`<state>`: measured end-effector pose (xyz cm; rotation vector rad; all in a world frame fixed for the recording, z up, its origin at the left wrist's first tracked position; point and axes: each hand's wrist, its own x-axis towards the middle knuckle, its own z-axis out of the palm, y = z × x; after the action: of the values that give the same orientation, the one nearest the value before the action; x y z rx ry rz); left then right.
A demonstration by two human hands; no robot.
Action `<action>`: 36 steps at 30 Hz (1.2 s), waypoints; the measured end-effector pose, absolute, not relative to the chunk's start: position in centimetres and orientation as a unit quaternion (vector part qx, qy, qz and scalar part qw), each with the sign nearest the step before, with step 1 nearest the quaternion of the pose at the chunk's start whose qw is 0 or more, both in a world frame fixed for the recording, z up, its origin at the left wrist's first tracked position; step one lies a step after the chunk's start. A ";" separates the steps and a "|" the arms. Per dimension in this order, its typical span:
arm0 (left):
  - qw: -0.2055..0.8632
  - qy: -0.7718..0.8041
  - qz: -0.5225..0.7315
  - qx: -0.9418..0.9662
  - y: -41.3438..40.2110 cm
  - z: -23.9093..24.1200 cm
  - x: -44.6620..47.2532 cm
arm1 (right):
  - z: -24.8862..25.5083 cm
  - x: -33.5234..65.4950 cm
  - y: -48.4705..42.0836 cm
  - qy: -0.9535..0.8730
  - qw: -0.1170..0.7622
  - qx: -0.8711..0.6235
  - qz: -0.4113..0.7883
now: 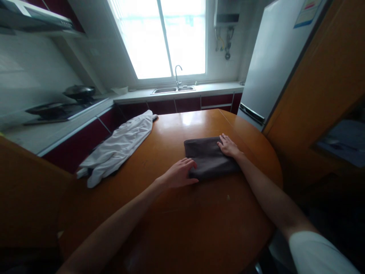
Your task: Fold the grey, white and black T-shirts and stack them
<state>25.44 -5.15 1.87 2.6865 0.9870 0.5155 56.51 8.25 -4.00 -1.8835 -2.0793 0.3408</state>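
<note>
A dark brown folded cloth [207,156] lies flat on the round wooden table [176,213]. My left hand [180,173] rests at the cloth's near left corner, fingers stretched out and touching its edge. My right hand [228,145] lies flat on the cloth's far right part, fingers spread. Neither hand grips anything.
A white garment [121,146] lies crumpled at the table's left edge. Behind it runs a counter with a stove and wok [78,91], and a sink with a tap [173,89] under the window. A white fridge [270,64] stands at the right, beside wooden panelling.
</note>
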 end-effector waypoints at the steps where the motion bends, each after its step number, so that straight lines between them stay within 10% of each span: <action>1: 0.109 0.335 0.163 0.921 -5.3 1.9 25.4 | -4.0 56.5 8.3 -0.727 0.156 -0.658 0.119; 20: -0.037 0.381 0.116 0.917 -8.2 1.0 28.0 | -4.0 56.6 8.3 -0.724 0.168 -0.659 0.115; 36: 0.060 0.389 0.046 0.918 -9.6 1.7 28.0 | -4.1 56.4 8.2 -0.724 0.167 -0.660 0.109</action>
<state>27.96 -9.59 1.68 2.7790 1.1759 0.1381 56.44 8.24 -4.13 -1.8789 -2.0598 0.3096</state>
